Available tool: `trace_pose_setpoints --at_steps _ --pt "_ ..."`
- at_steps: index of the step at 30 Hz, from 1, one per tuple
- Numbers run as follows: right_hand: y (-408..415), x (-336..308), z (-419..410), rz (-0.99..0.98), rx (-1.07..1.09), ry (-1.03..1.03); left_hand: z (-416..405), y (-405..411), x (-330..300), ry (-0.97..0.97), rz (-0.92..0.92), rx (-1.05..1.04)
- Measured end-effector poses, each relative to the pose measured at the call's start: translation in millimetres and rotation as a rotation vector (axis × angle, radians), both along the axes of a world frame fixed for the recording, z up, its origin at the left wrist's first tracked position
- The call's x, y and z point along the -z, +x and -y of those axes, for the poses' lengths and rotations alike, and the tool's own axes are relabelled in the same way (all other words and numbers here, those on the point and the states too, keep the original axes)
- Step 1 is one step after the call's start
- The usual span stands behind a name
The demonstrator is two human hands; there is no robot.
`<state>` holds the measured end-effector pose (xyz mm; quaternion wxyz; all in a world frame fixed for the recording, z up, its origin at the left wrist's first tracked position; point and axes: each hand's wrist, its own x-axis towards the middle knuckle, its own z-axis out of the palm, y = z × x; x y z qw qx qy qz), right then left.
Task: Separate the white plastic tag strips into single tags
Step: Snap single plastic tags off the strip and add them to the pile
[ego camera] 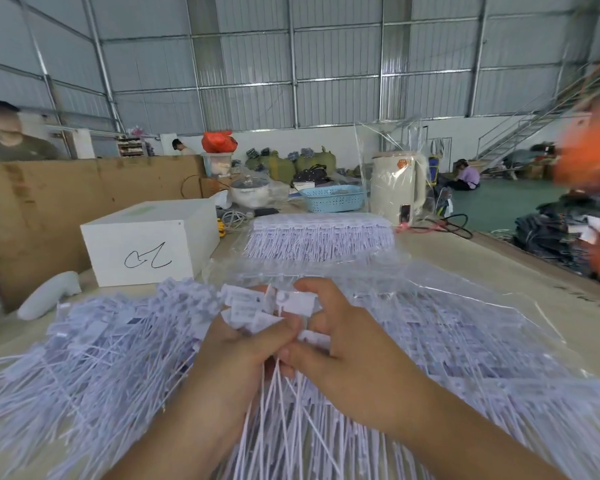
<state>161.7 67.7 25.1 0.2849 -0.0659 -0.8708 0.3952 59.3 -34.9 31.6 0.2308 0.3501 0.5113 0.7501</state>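
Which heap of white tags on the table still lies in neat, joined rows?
The far heap, beyond both hands, near the kettle: its heads line up; the left heap lies scattered.

A pale table carries loose white tags heaped at left, bagged tag strips at right, another strip stack farther back, 1 white box, a blue basket and a cream kettle.
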Motion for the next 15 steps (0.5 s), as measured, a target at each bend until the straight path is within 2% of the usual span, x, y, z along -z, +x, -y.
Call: trace_pose_setpoints --at_steps 3,8,15 --pt "0 -1 -2 0.021 -0.013 -0.037 2 -7 -1 0.002 0.007 -0.033" --pt "3 -4 -9 0.16 0.045 -0.057 7 -17 -6 0.049 0.134 -0.096" --pt "4 -10 -5 0.233 -0.099 -0.252 10 -13 -5 -0.142 -0.095 0.033"
